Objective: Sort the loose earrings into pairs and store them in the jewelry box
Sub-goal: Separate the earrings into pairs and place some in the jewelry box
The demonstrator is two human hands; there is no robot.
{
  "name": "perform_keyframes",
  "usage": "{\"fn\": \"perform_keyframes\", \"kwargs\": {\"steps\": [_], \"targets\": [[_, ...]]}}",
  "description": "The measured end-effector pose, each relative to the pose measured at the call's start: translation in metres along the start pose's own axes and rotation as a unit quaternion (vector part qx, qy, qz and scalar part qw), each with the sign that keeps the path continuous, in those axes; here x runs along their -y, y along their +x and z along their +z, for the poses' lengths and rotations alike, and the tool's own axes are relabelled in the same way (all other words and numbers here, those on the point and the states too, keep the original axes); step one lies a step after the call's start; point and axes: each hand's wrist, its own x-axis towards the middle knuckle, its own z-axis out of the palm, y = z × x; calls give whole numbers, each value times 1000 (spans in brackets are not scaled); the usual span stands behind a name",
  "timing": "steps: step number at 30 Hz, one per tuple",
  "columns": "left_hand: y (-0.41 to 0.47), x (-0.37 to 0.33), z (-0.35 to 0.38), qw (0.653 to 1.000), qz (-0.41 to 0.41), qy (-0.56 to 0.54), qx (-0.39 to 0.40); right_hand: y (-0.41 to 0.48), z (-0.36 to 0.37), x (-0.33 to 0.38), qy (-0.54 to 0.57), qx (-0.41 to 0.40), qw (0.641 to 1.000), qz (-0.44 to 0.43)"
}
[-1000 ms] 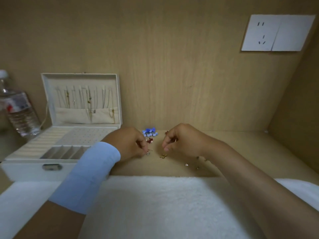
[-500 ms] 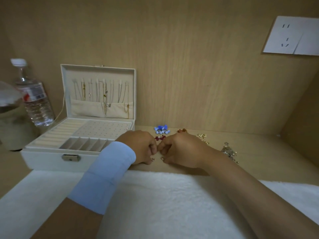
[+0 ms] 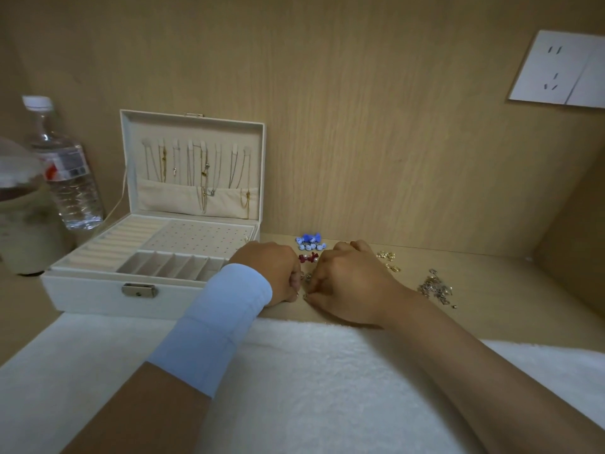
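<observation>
A cream jewelry box point(image 3: 98, 291) stands open at the left, with necklaces hanging in its lid and a perforated earring panel inside. My left hand point(image 3: 270, 273) and my right hand point(image 3: 347, 283) rest knuckle to knuckle on the wooden desk just right of the box, fingers curled. Between the fingertips sits a small metal earring point(image 3: 307, 277), pinched from both sides; another tiny piece point(image 3: 304, 297) lies below it. Blue earrings point(image 3: 309, 242) and red bow earrings point(image 3: 308, 257) lie behind the hands. Gold earrings point(image 3: 388, 257) and a silver heap point(image 3: 435, 288) lie to the right.
A plastic water bottle point(image 3: 65, 172) and a pale jar point(image 3: 26, 231) stand left of the box. A white fluffy cloth point(image 3: 311, 388) covers the desk's near edge under my forearms. Wooden walls close the back and right; a wall socket point(image 3: 559, 72) is at upper right.
My hands have come together from a small gap to touching, and drawn slightly nearer. The view has shifted right and down, showing more earrings on the right.
</observation>
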Motion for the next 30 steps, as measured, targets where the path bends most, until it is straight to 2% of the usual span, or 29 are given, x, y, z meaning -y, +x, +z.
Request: {"fn": "perform_keyframes", "kwargs": {"steps": [6,12,18,26,30], "targets": [[-4,0,-6,1000,-5,-26,3,-4,-15,-9,66,19,997,40],[-4,-29,-20,977,23,-197,-74,-35,-53,-68,205,-10,966,157],[38,-101,-19,966,72,-245,-32,-92,-50,-151,203,-17,944,261],[85,-168,9,973,104,-203,9,-108,-19,-181,227,41,936,266],[98,-174,24,961,110,-252,-5,-104,-14,-182,233,33,937,259]]}}
